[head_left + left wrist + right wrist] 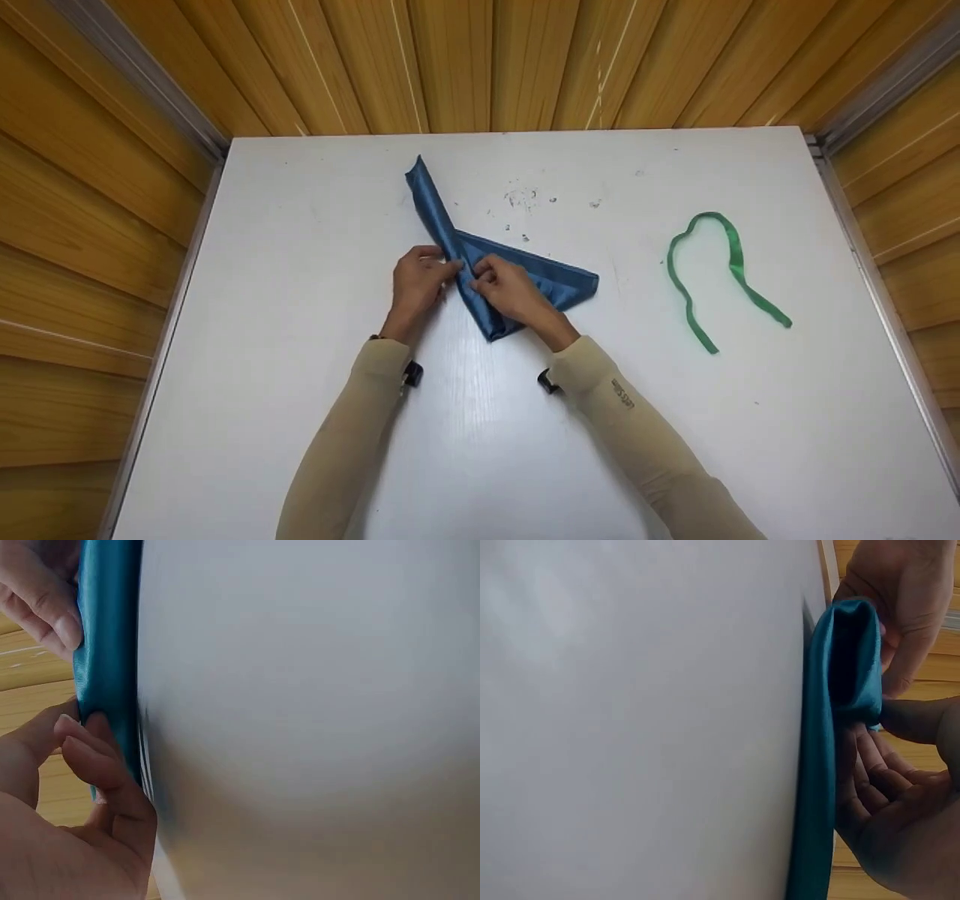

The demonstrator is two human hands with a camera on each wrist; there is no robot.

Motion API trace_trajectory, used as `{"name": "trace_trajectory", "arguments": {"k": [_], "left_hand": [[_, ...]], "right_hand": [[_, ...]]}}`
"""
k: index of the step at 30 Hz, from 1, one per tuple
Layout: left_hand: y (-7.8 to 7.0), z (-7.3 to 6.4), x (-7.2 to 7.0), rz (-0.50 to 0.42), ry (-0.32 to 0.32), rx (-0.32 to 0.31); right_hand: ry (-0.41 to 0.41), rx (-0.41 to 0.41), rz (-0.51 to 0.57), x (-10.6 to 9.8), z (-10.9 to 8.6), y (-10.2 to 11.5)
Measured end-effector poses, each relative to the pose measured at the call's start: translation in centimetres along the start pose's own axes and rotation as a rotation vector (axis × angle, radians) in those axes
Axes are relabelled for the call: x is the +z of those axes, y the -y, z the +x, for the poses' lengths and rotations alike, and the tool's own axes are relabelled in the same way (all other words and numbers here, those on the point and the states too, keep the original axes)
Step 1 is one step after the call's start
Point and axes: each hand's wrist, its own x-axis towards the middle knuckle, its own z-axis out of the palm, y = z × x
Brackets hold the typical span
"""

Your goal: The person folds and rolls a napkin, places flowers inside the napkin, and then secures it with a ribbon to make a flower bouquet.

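A shiny blue cloth [562, 276] lies on the white table, its left side rolled into a long tube [433, 208] that slants toward the back left. The rest spreads flat to the right as a pointed flap. My left hand [418, 289] holds the tube from its left side, thumb on top. From the right, my right hand [511, 289] pinches the tube's edge between thumb and fingers, its forearm passing over the near part of the flap. In the right wrist view, the hollow end of the folded roll [847, 660] shows beside the right hand's fingertips [862, 739].
A green ribbon [675, 274] lies in a loose arch on the right of the table [300, 210]. Small dark marks [523, 196] speckle the tabletop behind the cloth. Wood-patterned walls [450, 67] stand at the back and both sides.
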Motion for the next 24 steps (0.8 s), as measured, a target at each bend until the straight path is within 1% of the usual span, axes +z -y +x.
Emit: {"name": "trace_trajectory", "arguments": {"k": [2, 3, 4, 7, 9, 11, 13, 14, 16, 18, 20, 23, 24], "left_hand": [[-0.01, -0.03, 0.04, -0.015, 0.003, 0.006], [-0.03, -0.08, 0.03, -0.007, 0.005, 0.002], [-0.04, -0.13, 0.01, 0.013, 0.006, -0.002], [-0.15, -0.38, -0.16, 0.117, 0.011, -0.005], [-0.26, -0.49, -0.23, 0.142, 0.023, -0.005], [-0.3, -0.55, -0.19, 0.104, 0.04, -0.01], [-0.3, -0.52, -0.08, 0.029, 0.046, -0.03], [-0.24, -0.48, -0.02, -0.008, 0.044, -0.045], [-0.12, -0.4, 0.12, -0.036, 0.03, -0.063], [-0.09, -0.35, 0.28, -0.042, 0.022, -0.067], [-0.05, -0.3, 0.44, -0.037, 0.025, -0.061], [-0.2, -0.38, 0.67, -0.025, 0.034, -0.047], [-0.24, -0.43, 0.73, -0.001, 0.033, -0.04]], "right_hand": [[0.0, -0.022, -0.037, 0.02, 0.01, -0.01], [-0.004, -0.033, -0.062, 0.02, 0.02, -0.02], [-0.011, -0.046, -0.088, 0.02, 0.03, -0.02], [-0.035, -0.069, -0.151, 0.0, 0.09, -0.06], [-0.052, -0.072, -0.17, 0.0, 0.14, -0.03], [-0.063, -0.063, -0.151, -0.02, 0.12, 0.04], [-0.066, -0.048, -0.115, -0.02, 0.1, 0.12], [-0.068, -0.041, -0.093, 0.0, 0.1, 0.15], [-0.067, -0.024, -0.037, 0.03, 0.07, 0.21], [-0.067, -0.019, -0.013, 0.03, 0.04, 0.21], [-0.075, -0.027, -0.013, 0.04, 0.06, 0.16], [-0.097, -0.061, -0.076, 0.0, 0.13, 0.06], [-0.106, -0.073, -0.105, -0.02, 0.17, 0.01]]}}
